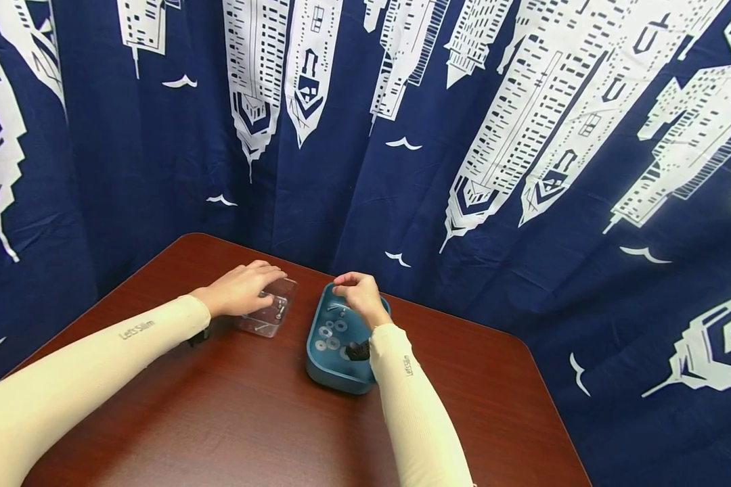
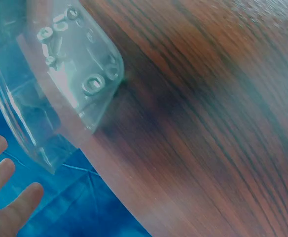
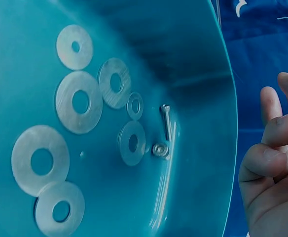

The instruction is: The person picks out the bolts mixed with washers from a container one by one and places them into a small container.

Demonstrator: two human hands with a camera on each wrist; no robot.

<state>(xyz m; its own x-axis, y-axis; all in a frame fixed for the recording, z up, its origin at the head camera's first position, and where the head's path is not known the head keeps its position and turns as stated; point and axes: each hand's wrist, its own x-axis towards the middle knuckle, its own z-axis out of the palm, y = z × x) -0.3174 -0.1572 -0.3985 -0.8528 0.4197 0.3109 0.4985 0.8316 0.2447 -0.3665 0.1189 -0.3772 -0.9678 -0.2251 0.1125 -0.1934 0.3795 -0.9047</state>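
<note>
Left hand (image 1: 240,291) spread loosely over the clear plastic box (image 1: 260,329); right hand (image 1: 364,299) curled at the blue bin's (image 1: 336,380) far end, cannot tell if pinching anything. Washers (image 3: 63,102) and a screw (image 3: 166,123) lie in the bin; sorting seems underway, next needing precise fingertips

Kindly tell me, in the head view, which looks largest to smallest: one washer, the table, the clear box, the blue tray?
Table
Blue tray
Clear box, partly hidden by the left hand
One washer
</note>
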